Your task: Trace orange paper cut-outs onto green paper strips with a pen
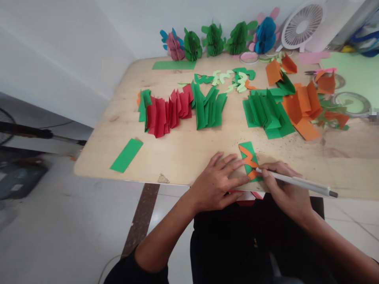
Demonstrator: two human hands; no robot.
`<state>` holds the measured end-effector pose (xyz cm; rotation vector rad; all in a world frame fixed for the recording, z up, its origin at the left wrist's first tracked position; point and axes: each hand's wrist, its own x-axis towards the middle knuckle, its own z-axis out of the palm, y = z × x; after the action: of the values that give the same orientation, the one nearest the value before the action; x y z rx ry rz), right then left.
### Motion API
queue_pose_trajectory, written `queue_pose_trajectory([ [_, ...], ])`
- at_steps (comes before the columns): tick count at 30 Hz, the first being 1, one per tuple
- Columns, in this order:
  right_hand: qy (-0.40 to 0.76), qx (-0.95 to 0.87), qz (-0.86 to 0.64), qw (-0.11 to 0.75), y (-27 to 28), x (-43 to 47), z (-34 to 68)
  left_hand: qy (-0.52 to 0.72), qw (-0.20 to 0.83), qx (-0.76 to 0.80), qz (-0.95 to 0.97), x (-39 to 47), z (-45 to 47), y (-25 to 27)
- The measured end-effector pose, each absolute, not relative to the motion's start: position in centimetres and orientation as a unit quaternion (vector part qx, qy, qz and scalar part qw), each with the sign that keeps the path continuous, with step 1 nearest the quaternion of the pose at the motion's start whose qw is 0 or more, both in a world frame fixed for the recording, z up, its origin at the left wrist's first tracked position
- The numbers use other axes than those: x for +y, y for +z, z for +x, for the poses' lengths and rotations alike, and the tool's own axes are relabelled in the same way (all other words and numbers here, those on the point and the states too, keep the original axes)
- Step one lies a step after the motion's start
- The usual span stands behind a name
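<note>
In my right hand [286,189] is a white pen [299,182], its tip at the edge of an orange paper cutout [248,157] with a wavy outline. That cutout lies on a small green paper rectangle [247,148] at the table's front edge. My left hand [220,181] rests with fingers spread, and its fingertips press the cutout and the green paper from the left. Parts of both papers are hidden under my fingers. Farther left lies another green paper strip [126,155], apart from my hands.
Folded red papers [168,112], folded green papers [209,108] and orange folded pieces [303,104] spread across the wooden table [177,154]. Light green cutouts [226,75] lie behind them. Along the wall stand several paper figures [213,39] and a white fan [302,25]. Tape rolls [352,104] are at right.
</note>
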<state>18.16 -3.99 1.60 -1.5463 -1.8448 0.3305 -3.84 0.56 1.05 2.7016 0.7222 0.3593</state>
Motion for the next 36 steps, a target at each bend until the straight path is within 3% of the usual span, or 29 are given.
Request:
queue_pose_trajectory([
  [36,0.107,-0.713,-0.604,0.340,1.85,-4.13,18.05,0.127,0.160,0.251,0.946,0.59,-3.83,1.13],
])
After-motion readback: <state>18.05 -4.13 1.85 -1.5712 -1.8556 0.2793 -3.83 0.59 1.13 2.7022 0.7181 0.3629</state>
